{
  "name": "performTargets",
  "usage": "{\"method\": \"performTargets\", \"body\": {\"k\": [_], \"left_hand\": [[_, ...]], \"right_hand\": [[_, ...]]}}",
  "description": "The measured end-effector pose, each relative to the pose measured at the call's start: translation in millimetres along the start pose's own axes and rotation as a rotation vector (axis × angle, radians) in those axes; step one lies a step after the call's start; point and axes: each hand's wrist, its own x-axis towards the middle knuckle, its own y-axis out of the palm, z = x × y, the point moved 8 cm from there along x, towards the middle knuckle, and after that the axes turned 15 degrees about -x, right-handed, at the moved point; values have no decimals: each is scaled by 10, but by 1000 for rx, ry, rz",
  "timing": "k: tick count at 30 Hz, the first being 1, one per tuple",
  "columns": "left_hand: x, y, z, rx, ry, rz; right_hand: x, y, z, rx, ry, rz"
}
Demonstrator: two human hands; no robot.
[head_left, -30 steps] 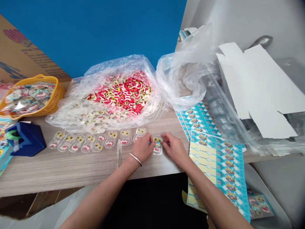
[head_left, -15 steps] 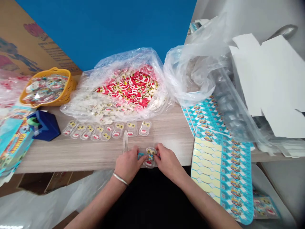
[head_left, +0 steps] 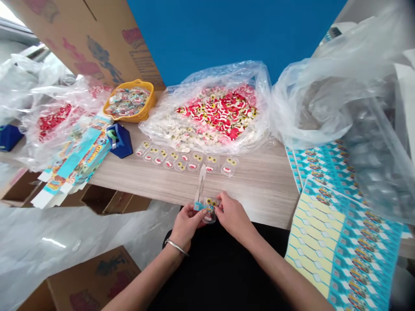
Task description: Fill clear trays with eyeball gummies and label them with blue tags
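Compared with a second ago both hands are pulling the small clear blister pack off the table and toward the body; it is now hanging just past the near table edge instead of lying beside the row. A blue label strip is now sticking out at its left end, so sealing or labelling of this piece looks to be under way, judging by that. The view is also swinging left, bringing in more of the left side.

Left to right: a clear bag of red candy is slumping at far left, with flat printed cartons lying beside it. The yellow basket is holding finished wrapped packs, heaped to the rim. A blue tape dispenser is sitting in front of it. The row of filled blister packs is lying along the table, each holding eye and mouth gummies. The big open bag behind is holding loose red, white and yellow gummies.

The left hand is pinching the pack's left end, fingers closed on it. The right hand is pinching the right end the same way. A near-empty clear bag is sagging at right, contents unclear. Blue sticker sheets are lying under it.
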Motion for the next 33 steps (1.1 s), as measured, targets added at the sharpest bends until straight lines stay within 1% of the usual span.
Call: {"method": "performTargets", "body": {"k": [3,5,7,9,12,14,17,20,22,26,30,33], "left_hand": [[-3,-18,-4,20,38,-6],[-6,-18,-1,31,36,6],[-17,14,2,-17,6,43],[-31,64,-37,-93,-14,82],[-31,151,-206,-162,28,136],[-16,213,-361,-184,87,164],[0,317,-560,-212,155,193],[-19,460,-666,-219,173,236],[-44,553,-686,-219,164,261],[-93,689,-658,-256,106,305],[-133,780,-636,-281,54,364],[-156,845,-655,-279,54,403]], "right_hand": [[-3,23,27,23,-21,9],[-1,35,34,55,-40,14],[5,33,20,123,-58,14],[15,17,-47,249,-35,20],[17,-32,-198,493,66,49],[8,-122,-255,628,105,48],[-12,-296,-230,772,73,38],[-34,-397,-117,877,-28,68],[-42,-437,-76,940,-67,57],[-53,-493,-93,1074,-49,6],[-92,-521,-54,1258,-63,65],[-124,-549,-61,1317,-28,49]]}}
